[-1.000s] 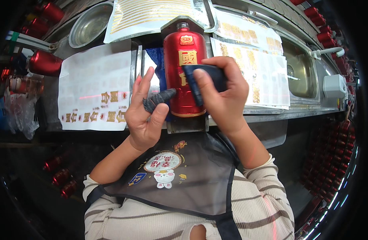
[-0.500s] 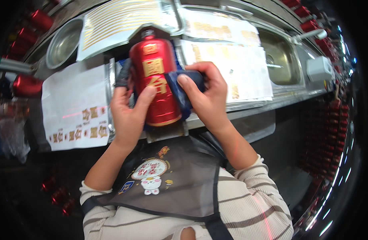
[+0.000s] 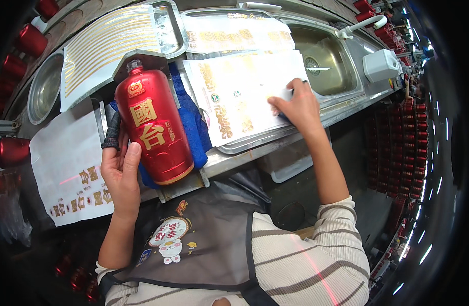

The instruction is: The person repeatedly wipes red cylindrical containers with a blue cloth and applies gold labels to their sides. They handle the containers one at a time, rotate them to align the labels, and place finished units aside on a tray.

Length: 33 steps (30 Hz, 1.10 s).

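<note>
At the bottom of the frame is a dark apron. Above it, left of centre, the left hand grasps the red bottle, thumb at its front edge, fingers along its left side; a black wrap covers one finger. The bottle rests on a metal stand, neck toward the upper left, a blue cloth showing along its right side. Right of centre, the right hand bends over a white sheet; I cannot tell whether its fingers pinch anything. Farther off are a bowl, upper left, and a sink, upper right.
</note>
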Motion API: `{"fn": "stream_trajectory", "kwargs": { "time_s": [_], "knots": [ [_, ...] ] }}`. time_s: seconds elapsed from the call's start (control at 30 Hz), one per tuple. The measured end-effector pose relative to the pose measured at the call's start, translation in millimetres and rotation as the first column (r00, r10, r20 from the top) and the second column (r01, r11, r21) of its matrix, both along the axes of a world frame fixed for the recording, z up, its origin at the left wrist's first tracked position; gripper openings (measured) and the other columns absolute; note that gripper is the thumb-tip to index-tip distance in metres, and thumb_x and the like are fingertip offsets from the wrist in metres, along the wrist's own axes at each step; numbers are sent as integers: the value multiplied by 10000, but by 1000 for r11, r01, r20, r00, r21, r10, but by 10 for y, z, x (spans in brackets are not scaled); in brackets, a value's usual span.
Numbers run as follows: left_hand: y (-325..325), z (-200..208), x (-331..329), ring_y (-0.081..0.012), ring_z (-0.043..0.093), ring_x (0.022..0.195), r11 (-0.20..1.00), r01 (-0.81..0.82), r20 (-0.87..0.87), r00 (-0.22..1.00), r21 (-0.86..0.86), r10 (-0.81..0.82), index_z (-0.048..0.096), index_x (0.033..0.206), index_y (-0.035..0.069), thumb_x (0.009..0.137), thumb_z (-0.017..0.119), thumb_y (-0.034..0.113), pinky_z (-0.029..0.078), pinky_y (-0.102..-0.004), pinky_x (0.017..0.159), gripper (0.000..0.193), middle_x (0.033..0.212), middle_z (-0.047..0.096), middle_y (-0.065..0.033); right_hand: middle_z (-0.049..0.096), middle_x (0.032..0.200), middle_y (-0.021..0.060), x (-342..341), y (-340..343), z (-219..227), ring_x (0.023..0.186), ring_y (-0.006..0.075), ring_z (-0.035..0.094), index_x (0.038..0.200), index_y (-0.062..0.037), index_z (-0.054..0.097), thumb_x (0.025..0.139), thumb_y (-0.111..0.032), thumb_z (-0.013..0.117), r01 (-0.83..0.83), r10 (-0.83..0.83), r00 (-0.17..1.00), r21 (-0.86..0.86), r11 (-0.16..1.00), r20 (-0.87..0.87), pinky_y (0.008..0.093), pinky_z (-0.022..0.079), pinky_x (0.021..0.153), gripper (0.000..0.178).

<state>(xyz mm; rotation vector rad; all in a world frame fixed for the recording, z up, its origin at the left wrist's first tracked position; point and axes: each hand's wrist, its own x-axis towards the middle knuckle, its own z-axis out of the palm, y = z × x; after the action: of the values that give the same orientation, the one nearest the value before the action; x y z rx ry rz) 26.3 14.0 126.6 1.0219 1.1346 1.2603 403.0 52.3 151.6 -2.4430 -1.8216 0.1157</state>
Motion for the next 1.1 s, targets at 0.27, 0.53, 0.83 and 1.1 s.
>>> {"fn": "stream_trajectory", "kwargs": {
  "time_s": [0.27, 0.53, 0.83, 1.1],
  "knots": [
    [31, -2, -76, -228, 454, 1365, 1000, -28, 26, 999, 13, 28, 393, 1445, -86, 1003, 534, 96, 336, -346, 1133, 499, 1466, 473, -201, 646, 1082, 255, 673, 220, 205, 993, 370, 652, 1188, 41, 607, 663, -428, 829, 177, -176, 981, 0, 984, -80, 412, 512, 861, 739],
    [-29, -23, -128, -227, 463, 1362, 999, -18, -47, 999, 33, 20, 410, 1437, -78, 1002, 529, 86, 352, -331, 1115, 480, 1462, 485, -190, 659, 655, 77, 1284, 170, -21, 564, 142, 589, 788, 27, 690, 756, -240, 768, 189, -158, 897, 35, 981, -413, 294, 473, 569, 279],
    [67, 467, -73, -249, 670, 1076, 929, 103, -31, 995, 356, -98, 547, 1296, -56, 1012, 477, 123, 477, -396, 1021, 343, 1208, 670, -193, 577, 692, 16, -267, 222, 980, 654, 76, 502, 783, 13, 611, 803, -109, 653, -256, 244, 888, 21, 966, -390, 268, 418, 603, 130],
    [291, 628, 476, -185, 519, 1221, 826, 429, -93, 900, 367, -426, 365, 1484, -2, 884, 533, 43, 431, -325, 1021, 625, 1286, 564, -124, 512, 745, -29, -1239, -64, 1900, 657, 29, 422, 785, -20, 553, 782, -120, 707, -619, 507, 586, 54, 783, -632, 202, 285, 574, 184]
  ]
}}
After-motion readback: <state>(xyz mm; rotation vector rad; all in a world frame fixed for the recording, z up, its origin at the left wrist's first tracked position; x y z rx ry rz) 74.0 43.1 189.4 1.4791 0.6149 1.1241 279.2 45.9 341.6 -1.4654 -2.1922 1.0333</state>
